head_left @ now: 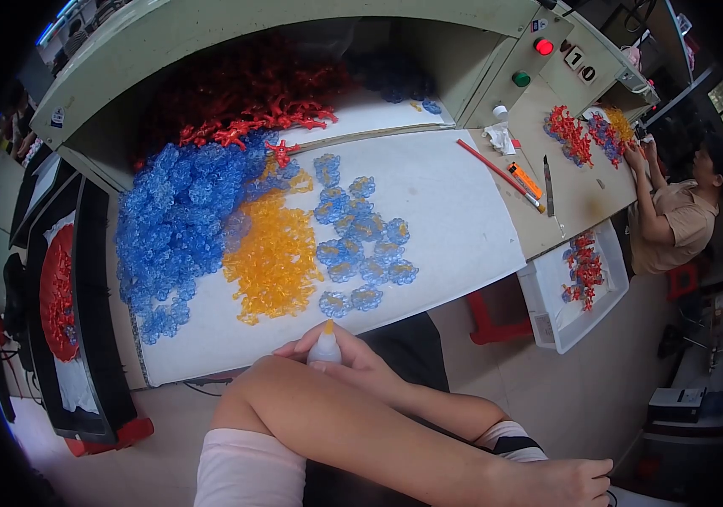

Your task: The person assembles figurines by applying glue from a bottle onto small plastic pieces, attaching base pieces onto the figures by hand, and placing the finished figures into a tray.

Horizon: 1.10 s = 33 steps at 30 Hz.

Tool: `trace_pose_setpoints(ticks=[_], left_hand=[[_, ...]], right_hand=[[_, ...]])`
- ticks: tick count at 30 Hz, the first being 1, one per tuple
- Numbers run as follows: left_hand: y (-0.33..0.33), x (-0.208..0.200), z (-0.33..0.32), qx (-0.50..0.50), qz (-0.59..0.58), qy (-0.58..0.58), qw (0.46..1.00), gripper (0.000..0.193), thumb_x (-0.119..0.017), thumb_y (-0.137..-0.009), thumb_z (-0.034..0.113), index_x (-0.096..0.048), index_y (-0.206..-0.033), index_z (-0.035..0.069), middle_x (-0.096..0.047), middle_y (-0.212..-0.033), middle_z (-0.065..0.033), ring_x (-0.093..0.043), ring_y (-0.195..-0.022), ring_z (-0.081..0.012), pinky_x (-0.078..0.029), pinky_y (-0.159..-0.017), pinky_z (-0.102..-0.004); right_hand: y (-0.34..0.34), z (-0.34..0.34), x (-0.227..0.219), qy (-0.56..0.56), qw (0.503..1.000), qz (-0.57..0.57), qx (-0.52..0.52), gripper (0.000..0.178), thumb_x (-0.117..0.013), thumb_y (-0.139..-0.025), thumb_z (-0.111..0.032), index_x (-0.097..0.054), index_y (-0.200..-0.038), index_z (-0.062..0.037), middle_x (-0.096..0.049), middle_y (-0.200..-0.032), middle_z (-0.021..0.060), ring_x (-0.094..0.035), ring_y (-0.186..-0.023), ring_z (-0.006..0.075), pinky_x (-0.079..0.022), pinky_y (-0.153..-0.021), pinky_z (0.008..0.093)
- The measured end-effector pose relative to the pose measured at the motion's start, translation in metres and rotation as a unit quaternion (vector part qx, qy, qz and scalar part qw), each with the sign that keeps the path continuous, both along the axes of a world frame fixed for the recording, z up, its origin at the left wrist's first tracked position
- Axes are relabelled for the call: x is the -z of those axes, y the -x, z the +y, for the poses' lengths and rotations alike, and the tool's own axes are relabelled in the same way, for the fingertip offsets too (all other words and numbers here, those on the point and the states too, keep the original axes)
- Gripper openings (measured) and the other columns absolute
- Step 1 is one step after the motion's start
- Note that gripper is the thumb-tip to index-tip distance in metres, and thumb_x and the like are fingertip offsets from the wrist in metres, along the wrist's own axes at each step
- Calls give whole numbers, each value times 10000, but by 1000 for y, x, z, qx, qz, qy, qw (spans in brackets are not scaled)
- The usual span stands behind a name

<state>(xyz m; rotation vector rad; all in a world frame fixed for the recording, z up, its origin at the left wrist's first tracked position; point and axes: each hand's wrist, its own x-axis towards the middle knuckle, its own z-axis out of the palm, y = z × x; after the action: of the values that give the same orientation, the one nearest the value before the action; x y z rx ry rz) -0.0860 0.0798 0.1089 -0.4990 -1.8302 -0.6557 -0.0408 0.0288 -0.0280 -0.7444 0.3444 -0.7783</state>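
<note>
My right hand [356, 359] is closed round a small white squeeze bottle [325, 347] with a yellow nozzle pointing up, just off the table's front edge. My left forearm crosses in front of it, and my left hand [566, 482] is curled at the lower right, its fingertips hidden. Beyond the bottle, several clear blue scalloped pieces with yellow parts on them [366, 297] lie in loose rows on the white sheet [454, 228]. Left of these are a heap of small clear yellow pieces [273, 258] and a larger heap of clear blue pieces [171, 224].
Red pieces [243, 118] fill the shelf behind. A red pencil [497, 171], an orange-handled tool [525, 180] and a thin blade [549, 186] lie right. A black tray [106, 363] stands left, a white bin [556, 325] right. A co-worker [678, 211] handles pieces at far right.
</note>
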Motion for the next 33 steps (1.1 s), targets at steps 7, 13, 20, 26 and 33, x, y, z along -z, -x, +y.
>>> trace_pose_setpoints(ticks=[7,13,20,26,33], left_hand=[[0,1,2,-1,-4,-2,1000,129,-506,-741,145,-509,-623,93,-530,-618,-28,-525,-604,-178,-391,-572,-300],[0,2,3,-3,-4,-2,1000,122,-507,-732,146,-510,-620,97,-526,-615,-23,-522,-601,-176,-390,-572,-300],[-1,1,2,-8,-7,1,1000,120,-515,-731,147,-514,-623,95,-530,-621,-22,-525,-609,-175,-394,-579,-296],[-2,0,1,-14,-5,2,1000,119,-515,-735,148,-520,-629,95,-533,-623,-22,-528,-613,-175,-394,-579,-296],[-1,1,3,-7,-13,2,1000,124,-515,-734,151,-521,-624,94,-536,-629,-23,-529,-615,-175,-393,-584,-296]], right_hand=[[1,0,0,12,1000,11,4,259,-467,-861,-138,-395,-1079,-19,-474,-1142,125,-444,-1072,166,-330,-922,315],[1,0,-2,5,1000,2,2,253,-464,-862,-132,-395,-1077,-17,-474,-1148,126,-445,-1074,166,-331,-922,316],[3,1,-3,12,1000,15,4,249,-461,-863,-132,-397,-1074,-16,-477,-1146,127,-442,-1078,167,-330,-924,318],[4,1,-8,-4,1000,29,-7,162,-441,-858,-71,-405,-1011,-32,-444,-1181,169,-416,-1121,207,-309,-949,353],[3,0,-7,-4,1000,12,-3,210,-456,-858,-101,-402,-1046,-25,-462,-1164,145,-430,-1100,190,-320,-937,338]])
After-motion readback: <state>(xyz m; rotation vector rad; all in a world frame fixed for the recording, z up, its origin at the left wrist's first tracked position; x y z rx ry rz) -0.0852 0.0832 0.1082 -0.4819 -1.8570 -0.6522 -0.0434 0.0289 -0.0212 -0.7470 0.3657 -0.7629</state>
